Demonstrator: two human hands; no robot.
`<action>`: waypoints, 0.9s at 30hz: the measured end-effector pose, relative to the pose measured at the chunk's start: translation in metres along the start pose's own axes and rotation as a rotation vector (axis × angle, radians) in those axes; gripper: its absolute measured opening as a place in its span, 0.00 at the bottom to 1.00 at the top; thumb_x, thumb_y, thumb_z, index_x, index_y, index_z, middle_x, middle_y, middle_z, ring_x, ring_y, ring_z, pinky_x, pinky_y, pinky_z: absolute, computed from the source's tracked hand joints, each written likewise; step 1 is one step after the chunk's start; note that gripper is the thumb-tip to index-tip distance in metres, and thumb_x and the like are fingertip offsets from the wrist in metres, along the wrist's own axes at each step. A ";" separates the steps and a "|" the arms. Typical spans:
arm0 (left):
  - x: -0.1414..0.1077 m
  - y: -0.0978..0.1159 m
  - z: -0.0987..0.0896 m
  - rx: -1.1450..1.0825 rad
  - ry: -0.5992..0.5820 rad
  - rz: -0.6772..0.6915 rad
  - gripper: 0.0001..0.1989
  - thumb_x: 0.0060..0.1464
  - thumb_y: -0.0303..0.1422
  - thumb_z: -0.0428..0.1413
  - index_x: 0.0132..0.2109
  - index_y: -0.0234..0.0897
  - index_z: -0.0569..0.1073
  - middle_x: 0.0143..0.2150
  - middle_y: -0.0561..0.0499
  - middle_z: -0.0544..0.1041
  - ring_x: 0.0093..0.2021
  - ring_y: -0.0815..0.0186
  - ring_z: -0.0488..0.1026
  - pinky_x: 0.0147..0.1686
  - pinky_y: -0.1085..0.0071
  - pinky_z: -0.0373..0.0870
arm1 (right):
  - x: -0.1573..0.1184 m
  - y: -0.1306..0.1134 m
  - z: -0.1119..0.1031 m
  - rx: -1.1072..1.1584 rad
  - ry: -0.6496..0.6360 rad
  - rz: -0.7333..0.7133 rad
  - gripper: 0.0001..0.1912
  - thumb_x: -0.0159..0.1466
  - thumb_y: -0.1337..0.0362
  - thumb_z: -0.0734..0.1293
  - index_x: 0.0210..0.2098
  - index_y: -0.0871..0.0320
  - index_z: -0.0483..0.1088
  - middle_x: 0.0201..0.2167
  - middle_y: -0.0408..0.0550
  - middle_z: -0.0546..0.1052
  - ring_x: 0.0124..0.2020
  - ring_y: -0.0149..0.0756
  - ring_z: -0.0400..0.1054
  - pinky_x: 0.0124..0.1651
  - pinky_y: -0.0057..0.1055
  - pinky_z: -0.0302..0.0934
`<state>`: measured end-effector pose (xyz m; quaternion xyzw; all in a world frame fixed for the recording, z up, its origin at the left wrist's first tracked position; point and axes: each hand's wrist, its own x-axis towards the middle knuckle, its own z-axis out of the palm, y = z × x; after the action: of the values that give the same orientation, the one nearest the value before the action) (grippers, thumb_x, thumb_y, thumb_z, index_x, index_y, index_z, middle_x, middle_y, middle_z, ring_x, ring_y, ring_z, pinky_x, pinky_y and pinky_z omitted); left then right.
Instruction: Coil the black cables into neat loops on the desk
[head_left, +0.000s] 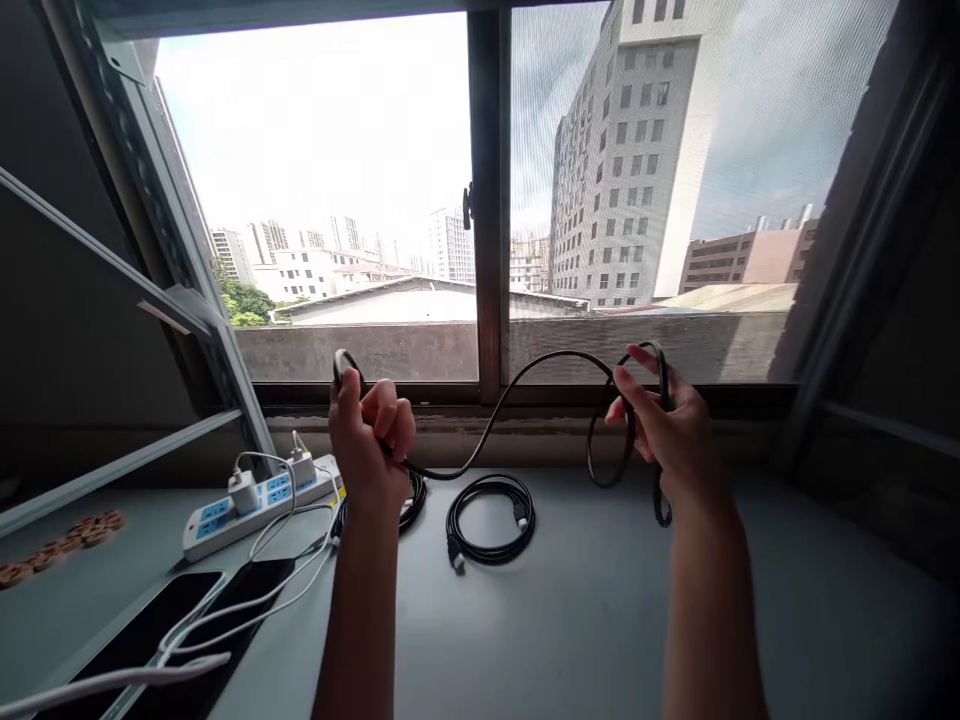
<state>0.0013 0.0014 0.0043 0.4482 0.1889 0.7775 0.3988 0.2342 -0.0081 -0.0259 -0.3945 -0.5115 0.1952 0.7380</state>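
A black cable (517, 385) stretches in a slack S-shape between my two hands, above the table. My left hand (371, 435) is closed round one part of it, with a small loop standing up over the thumb. Several loose loops hang about my right hand (660, 410), whose thumb and fingers curl round the cable. Below, a coiled black cable (491, 552) with a plug at each end lies on the table. Another black coil (414, 505) is partly hidden behind my left wrist.
On the left, a white power strip (259, 508) holds two chargers with white cords. Two dark phone-like slabs (240, 610) lie in front of it under white cables. Small brown pieces (94, 530) sit at far left. A window with a dark frame (489, 200) rises behind the table (555, 630).
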 end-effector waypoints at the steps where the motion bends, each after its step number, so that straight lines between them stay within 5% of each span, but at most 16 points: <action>1: 0.002 0.000 -0.001 0.027 -0.023 -0.032 0.20 0.53 0.43 0.52 0.25 0.39 0.51 0.13 0.62 0.50 0.09 0.79 0.46 0.10 0.76 0.37 | 0.000 -0.001 -0.002 -0.010 -0.042 -0.017 0.29 0.59 0.50 0.69 0.53 0.60 0.64 0.16 0.41 0.68 0.08 0.25 0.48 0.09 0.18 0.42; 8: 0.000 -0.009 -0.004 0.428 -0.179 -0.338 0.15 0.53 0.39 0.53 0.35 0.41 0.52 0.26 0.55 0.72 0.10 0.72 0.64 0.09 0.76 0.57 | -0.007 -0.015 0.001 0.006 -0.134 -0.201 0.17 0.68 0.52 0.62 0.48 0.58 0.69 0.21 0.44 0.71 0.08 0.23 0.51 0.10 0.19 0.44; 14: -0.001 -0.025 -0.012 0.749 -0.118 -0.292 0.21 0.52 0.38 0.55 0.43 0.42 0.48 0.25 0.58 0.71 0.11 0.66 0.67 0.13 0.71 0.66 | -0.013 -0.019 0.010 0.214 -0.147 -0.220 0.15 0.68 0.53 0.63 0.50 0.52 0.68 0.23 0.41 0.69 0.09 0.22 0.50 0.09 0.19 0.39; 19: -0.001 -0.018 -0.004 0.492 -0.213 -0.267 0.24 0.52 0.32 0.56 0.49 0.40 0.49 0.33 0.52 0.76 0.25 0.65 0.76 0.31 0.68 0.74 | -0.015 -0.018 0.016 0.322 -0.294 -0.155 0.17 0.68 0.53 0.64 0.54 0.47 0.63 0.32 0.43 0.70 0.10 0.21 0.52 0.08 0.18 0.37; 23: -0.003 -0.008 0.000 0.370 -0.224 -0.183 0.29 0.50 0.35 0.57 0.53 0.37 0.50 0.36 0.50 0.78 0.37 0.65 0.76 0.45 0.65 0.68 | -0.016 -0.014 0.025 0.301 -0.525 -0.012 0.27 0.69 0.54 0.63 0.62 0.43 0.48 0.47 0.50 0.67 0.16 0.25 0.61 0.09 0.16 0.39; 27: -0.007 -0.008 0.003 0.450 -0.273 -0.159 0.28 0.49 0.39 0.58 0.53 0.38 0.56 0.39 0.48 0.78 0.44 0.62 0.74 0.51 0.62 0.61 | -0.023 -0.010 0.040 0.196 -0.630 0.112 0.37 0.67 0.52 0.65 0.65 0.51 0.39 0.42 0.52 0.71 0.13 0.24 0.60 0.12 0.16 0.51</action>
<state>0.0097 0.0004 -0.0036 0.6097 0.3358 0.6148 0.3708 0.1873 -0.0151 -0.0255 -0.2694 -0.6708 0.3960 0.5662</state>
